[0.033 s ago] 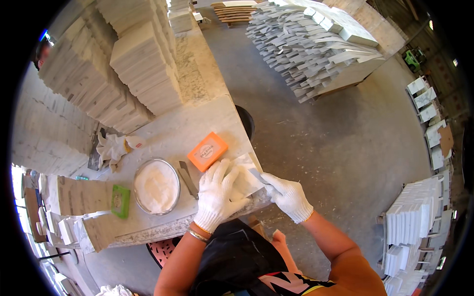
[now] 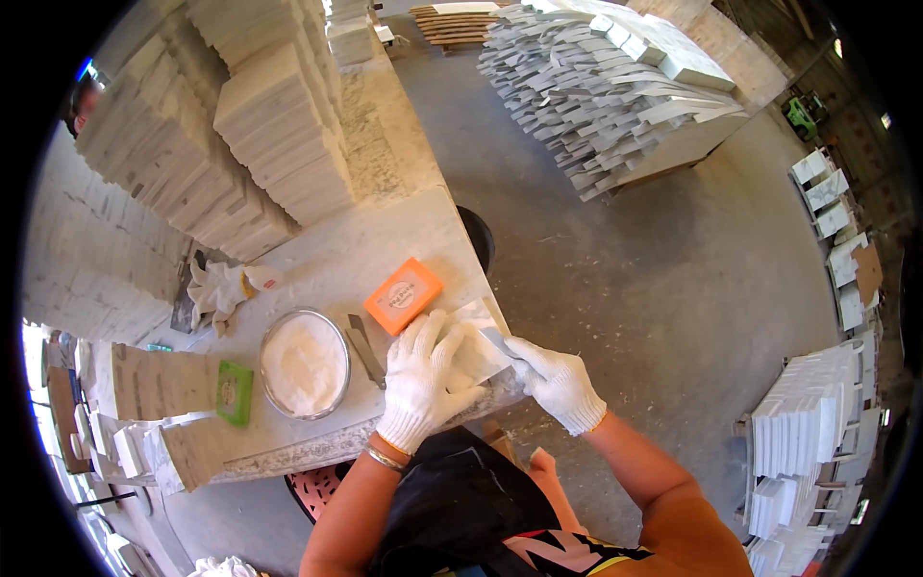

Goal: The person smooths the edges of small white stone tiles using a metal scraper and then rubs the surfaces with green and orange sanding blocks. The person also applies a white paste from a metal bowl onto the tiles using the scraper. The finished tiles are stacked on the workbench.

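Observation:
My left hand (image 2: 421,377), in a white knit glove, lies with fingers spread on a pale marble tile (image 2: 479,354) at the bench corner. My gloved right hand (image 2: 560,381) is closed round a flat grey scraper (image 2: 498,341), its blade over the tile's right edge; the grip is hidden. An orange box (image 2: 404,295) sits just beyond my left fingertips. Left of that hand, a narrow dark flat-bladed tool (image 2: 365,351) lies beside a metal bowl (image 2: 347,373) of pale powder or paste (image 2: 306,363).
Tall stacks of stone tiles (image 2: 279,125) rise at the bench's back left. A green box (image 2: 234,392) and loose white gloves (image 2: 219,290) lie left of the bowl. A black bucket (image 2: 478,238) stands by the bench's right edge. Stone strips (image 2: 596,96) are piled across the floor.
My right hand and the scraper have shifted very slightly left. My left hand stays on the tile.

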{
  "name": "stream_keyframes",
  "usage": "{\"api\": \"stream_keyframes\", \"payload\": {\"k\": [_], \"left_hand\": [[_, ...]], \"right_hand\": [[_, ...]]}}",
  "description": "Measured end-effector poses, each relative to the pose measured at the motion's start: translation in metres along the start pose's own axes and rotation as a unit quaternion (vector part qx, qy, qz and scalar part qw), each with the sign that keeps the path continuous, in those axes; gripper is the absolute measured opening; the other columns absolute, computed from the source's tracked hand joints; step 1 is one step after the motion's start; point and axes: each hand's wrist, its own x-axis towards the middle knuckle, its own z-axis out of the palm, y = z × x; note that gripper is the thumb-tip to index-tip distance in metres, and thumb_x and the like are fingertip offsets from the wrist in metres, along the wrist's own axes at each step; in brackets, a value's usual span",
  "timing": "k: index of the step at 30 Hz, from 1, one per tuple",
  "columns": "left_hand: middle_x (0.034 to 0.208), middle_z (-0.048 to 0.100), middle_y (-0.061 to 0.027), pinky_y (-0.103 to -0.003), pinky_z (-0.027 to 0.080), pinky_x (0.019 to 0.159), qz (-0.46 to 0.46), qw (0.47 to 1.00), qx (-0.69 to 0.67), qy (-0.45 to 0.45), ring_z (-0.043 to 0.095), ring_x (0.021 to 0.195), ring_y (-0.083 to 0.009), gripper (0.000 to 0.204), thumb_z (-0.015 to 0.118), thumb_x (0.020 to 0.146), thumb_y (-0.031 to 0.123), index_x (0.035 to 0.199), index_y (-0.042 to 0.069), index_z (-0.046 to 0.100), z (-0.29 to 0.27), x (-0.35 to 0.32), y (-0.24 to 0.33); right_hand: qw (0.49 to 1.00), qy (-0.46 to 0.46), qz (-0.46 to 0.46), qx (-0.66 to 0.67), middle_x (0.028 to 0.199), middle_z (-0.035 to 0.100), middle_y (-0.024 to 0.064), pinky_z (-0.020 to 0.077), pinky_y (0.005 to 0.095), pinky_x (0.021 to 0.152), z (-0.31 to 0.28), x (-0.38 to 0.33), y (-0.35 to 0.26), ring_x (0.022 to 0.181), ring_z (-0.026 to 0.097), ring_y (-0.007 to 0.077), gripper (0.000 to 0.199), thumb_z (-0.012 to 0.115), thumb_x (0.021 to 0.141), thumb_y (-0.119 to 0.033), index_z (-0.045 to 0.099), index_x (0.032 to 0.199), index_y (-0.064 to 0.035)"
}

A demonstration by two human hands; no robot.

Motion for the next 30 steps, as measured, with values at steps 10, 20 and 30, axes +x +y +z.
{"api": "stream_keyframes", "payload": {"k": [10,20,30], "left_hand": [[0.148,0.049,-0.0176,-0.052,0.038,0.112,-0.013,1.0,-0.004,0.0,0.046,0.136,-0.0378,0.088,0.089,0.058,0.035,0.135,0.007,0.057,0.001,-0.004,-0.004],[0.148,0.05,-0.0179,-0.052,0.037,0.112,-0.014,1.0,-0.007,0.001,0.047,0.136,-0.0385,0.09,0.089,0.058,0.035,0.137,0.007,0.057,0.004,-0.003,-0.003],[0.148,0.05,-0.0201,-0.052,0.037,0.112,-0.006,1.0,-0.018,0.003,0.047,0.135,-0.0409,0.091,0.09,0.058,0.037,0.137,0.005,0.056,0.002,-0.005,-0.005]], "right_hand": [[0.984,-0.029,0.15,0.094,0.112,0.075,0.0106,0.0583,0.0292,0.075,-0.027,-0.002,-0.002,0.087,0.073,0.0168,0.038,0.064,0.091,0.002,0.068,0.127,-0.0088],[1.0,0.009,0.005,-0.009,0.111,0.075,0.0106,0.0587,0.0332,0.077,0.002,-0.001,0.004,0.089,0.074,0.0261,0.032,0.069,0.092,-0.01,0.07,0.124,-0.0122],[0.999,0.03,-0.007,-0.034,0.11,0.074,0.0097,0.0588,0.0352,0.073,0.007,-0.003,0.009,0.09,0.073,0.0301,0.027,0.067,0.094,-0.016,0.071,0.121,-0.0151]]}}
